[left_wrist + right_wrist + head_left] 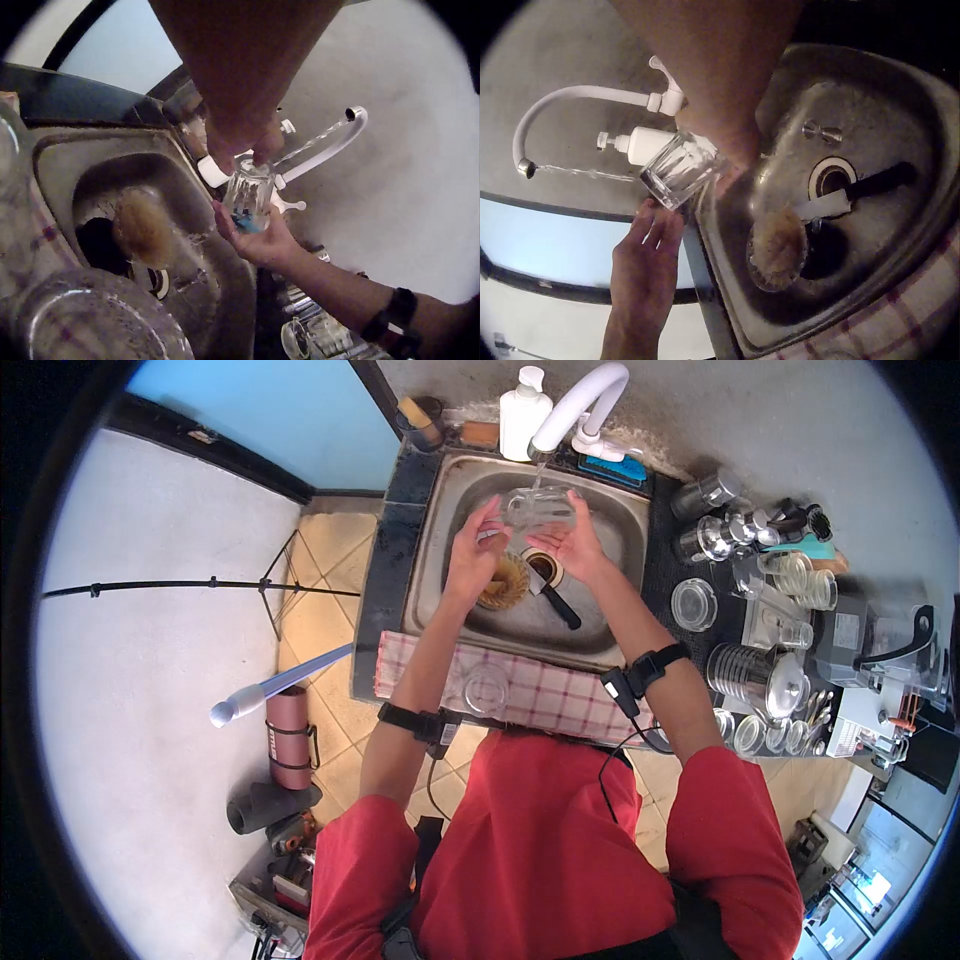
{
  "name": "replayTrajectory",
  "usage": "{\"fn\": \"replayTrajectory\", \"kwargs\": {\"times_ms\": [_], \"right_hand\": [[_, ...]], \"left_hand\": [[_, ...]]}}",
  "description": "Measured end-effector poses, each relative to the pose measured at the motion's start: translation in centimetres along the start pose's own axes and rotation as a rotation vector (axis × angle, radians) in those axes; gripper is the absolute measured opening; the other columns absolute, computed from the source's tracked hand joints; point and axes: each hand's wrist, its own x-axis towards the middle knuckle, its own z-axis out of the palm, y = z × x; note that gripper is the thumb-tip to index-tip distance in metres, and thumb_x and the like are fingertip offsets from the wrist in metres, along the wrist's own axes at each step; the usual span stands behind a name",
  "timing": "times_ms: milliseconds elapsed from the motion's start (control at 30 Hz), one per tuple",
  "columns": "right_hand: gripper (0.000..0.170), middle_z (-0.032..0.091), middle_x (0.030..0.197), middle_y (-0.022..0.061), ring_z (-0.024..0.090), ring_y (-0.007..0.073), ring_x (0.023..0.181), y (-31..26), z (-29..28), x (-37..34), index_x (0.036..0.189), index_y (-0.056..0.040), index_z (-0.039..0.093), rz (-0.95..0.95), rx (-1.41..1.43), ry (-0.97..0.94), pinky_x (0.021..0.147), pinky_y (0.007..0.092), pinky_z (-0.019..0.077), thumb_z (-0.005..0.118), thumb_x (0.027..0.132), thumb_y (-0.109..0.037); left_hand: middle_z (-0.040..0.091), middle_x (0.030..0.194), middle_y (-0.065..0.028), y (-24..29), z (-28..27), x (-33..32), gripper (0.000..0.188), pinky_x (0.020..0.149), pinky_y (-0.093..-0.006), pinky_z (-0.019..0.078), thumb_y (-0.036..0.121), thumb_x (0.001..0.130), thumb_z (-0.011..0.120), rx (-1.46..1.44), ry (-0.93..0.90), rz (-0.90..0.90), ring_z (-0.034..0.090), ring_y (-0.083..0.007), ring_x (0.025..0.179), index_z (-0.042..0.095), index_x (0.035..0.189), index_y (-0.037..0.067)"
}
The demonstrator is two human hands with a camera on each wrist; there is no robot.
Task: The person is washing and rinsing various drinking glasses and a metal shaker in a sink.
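A clear ribbed glass (540, 507) lies tilted sideways under the running water of the faucet, held between both hands. My left hand (478, 555) pinches one end of it with thumb and fingers. At the other end, my right hand (570, 547) holds the glass with thumb and fingers. Below them in the sink (610, 620) lies a knife (877, 184) with a black handle, its blade by the drain (543, 567). A tan fibrous scrubber (780, 236) sits in a clear dish to the left of the knife.
A white curved faucet (590, 395) and a white pump bottle (524, 420) stand behind the sink. A checkered cloth (590, 700) with a clear glass dish (486, 690) lines the front edge. Washed-looking jars, a ribbed metal canister (745, 672) and a glass lid (693, 604) crowd the right counter.
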Motion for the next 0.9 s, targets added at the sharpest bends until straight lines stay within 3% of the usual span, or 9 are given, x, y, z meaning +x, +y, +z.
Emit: {"fn": "replayTrajectory", "kwargs": {"times_ms": [200,300,500,600,667,733,800,867,900], "right_hand": [[0.095,0.055,0.117,0.0302,0.06,0.0375,0.107,0.8,-2.5,-2.7,0.123,0.0171,0.042,0.012,0.103,-0.044,0.099,0.0451,0.0496,0.061,0.08,-0.066],[0.094,0.058,0.114,0.0291,0.062,0.0359,0.106,1.7,-3.1,-4.5,0.121,0.0168,0.045,0.023,0.081,0.078,0.097,0.0436,0.0508,0.06,0.08,-0.066],[0.085,0.064,0.108,0.0247,0.066,0.0309,0.099,2.8,-4.2,-7.1,0.117,0.0099,0.054,0.009,-0.101,0.048,0.091,0.0419,0.0529,0.055,0.083,-0.068],[0.084,0.064,0.114,0.0232,0.065,0.0315,0.102,1.4,-5.0,-7.8,0.118,0.0063,0.057,0.203,-0.342,-0.026,0.09,0.0409,0.052,0.051,0.084,-0.071],[0.08,0.066,0.111,0.0159,0.065,0.0283,0.098,-0.1,-4.6,-8.0,0.118,0.0026,0.058,0.073,-0.812,0.199,0.089,0.0392,0.0504,0.05,0.086,-0.07],[0.065,0.067,0.111,0.0138,0.066,0.0247,0.096,-2.2,-5.9,-6.0,0.119,-0.0024,0.059,-0.347,-1.273,0.3,0.087,0.038,0.0506,0.05,0.092,-0.061],[0.041,0.067,0.107,0.0129,0.066,0.0226,0.094,-4.8,-5.4,-5.6,0.116,-0.0048,0.059,-0.741,-1.271,0.365,0.085,0.0373,0.051,0.057,0.094,-0.04],[0.022,0.066,0.095,0.0171,0.065,0.0257,0.09,-7.2,-4.9,-3.6,0.105,-0.0031,0.059,-1.132,-1.27,0.376,0.083,0.0374,0.0505,0.063,0.088,-0.017],[0.021,0.065,0.098,0.0169,0.065,0.0264,0.09,-8.4,-4.1,-3.4,0.103,-0.0022,0.059,-1.136,-1.263,0.371,0.083,0.0375,0.0507,0.063,0.086,-0.013]], "left_hand": [[0.054,0.122,-0.0068,0.4,2.0,-0.6,0.067,0.089,-0.0271,0.0487,0.007,0.082,0.074,0.086,-0.1,0.066,0.052,-0.0142,0.107,0.044,0.142,0.013],[0.054,0.12,-0.0074,0.2,2.5,-1.5,0.071,0.086,-0.0282,0.0505,0.012,0.08,0.078,0.247,-0.139,0.076,0.053,-0.0148,0.105,0.043,0.141,0.013],[0.058,0.104,-0.0042,-0.2,1.9,-2.5,0.064,0.08,-0.0286,0.0516,0.018,0.076,0.083,0.265,-0.233,-0.031,0.06,-0.0165,0.093,0.048,0.13,0.01],[0.058,0.1,-0.0036,0.4,1.6,-3.3,0.062,0.078,-0.0287,0.0514,0.018,0.075,0.083,0.216,-0.224,-0.089,0.061,-0.0161,0.089,0.05,0.127,0.008],[0.058,0.1,-0.0036,0.2,1.5,-3.7,0.062,0.077,-0.0287,0.0514,0.017,0.074,0.084,0.239,-0.201,-0.085,0.061,-0.0155,0.088,0.051,0.126,0.008],[0.059,0.107,-0.0166,0.2,1.5,-4.2,0.06,0.078,-0.0383,0.0499,0.019,0.067,0.086,0.323,-0.147,0.045,0.061,-0.0264,0.094,0.055,0.117,0.007],[0.059,0.107,-0.0167,0.8,1.6,-4.7,0.06,0.08,-0.039,0.0495,0.018,0.065,0.086,0.411,-0.147,0.138,0.06,-0.0291,0.096,0.056,0.116,0.008],[0.058,0.106,-0.0169,0.9,1.9,-5.5,0.06,0.082,-0.0397,0.0491,0.017,0.063,0.086,0.501,-0.154,0.228,0.059,-0.0317,0.097,0.056,0.115,0.008],[0.058,0.107,-0.017,0.8,2.1,-5.8,0.061,0.085,-0.0402,0.0482,0.017,0.062,0.087,0.579,-0.157,0.272,0.058,-0.0338,0.099,0.056,0.115,0.008]]}}
